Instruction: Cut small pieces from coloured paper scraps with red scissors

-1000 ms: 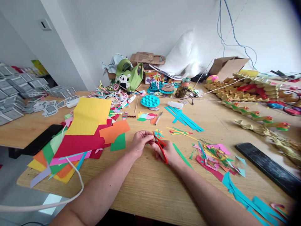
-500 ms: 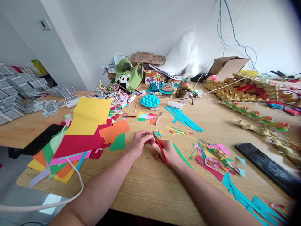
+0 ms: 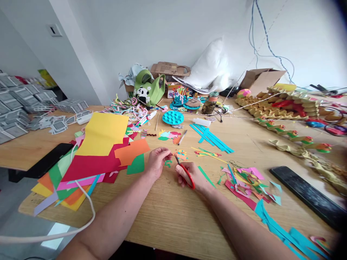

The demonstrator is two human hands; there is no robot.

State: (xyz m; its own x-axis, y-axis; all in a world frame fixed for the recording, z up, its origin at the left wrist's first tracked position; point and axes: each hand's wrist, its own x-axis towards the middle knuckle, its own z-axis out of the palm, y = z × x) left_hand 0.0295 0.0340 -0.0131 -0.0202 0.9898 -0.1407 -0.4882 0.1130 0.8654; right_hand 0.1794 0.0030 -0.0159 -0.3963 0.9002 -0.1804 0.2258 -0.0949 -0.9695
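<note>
My right hand (image 3: 189,175) is closed round a pair of scissors (image 3: 187,172) with orange-red handles, their dark blades pointing up and to the left. To the left of the blade tips, my left hand (image 3: 158,160) is pinched, thumb against fingers. Whatever is between its fingertips is too small to name. Small green paper bits (image 3: 168,163) lie on the table just below those fingertips. Behind the scissors sits a little heap of coloured paper bits (image 3: 182,153). A green paper strip (image 3: 206,176) lies beside my right wrist.
Stacked coloured paper sheets (image 3: 105,133) cover the left side. Blue strips (image 3: 211,137), a pen (image 3: 182,137) and a blue scalloped disc (image 3: 172,117) lie farther back. Paper scraps (image 3: 244,180) and a black phone (image 3: 306,193) are on the right. A white cable (image 3: 92,206) hangs near my left forearm.
My hands have moved apart, the left one shifting left, away from the scissors. Green bits and an orange piece now show between them. The view has shifted slightly.
</note>
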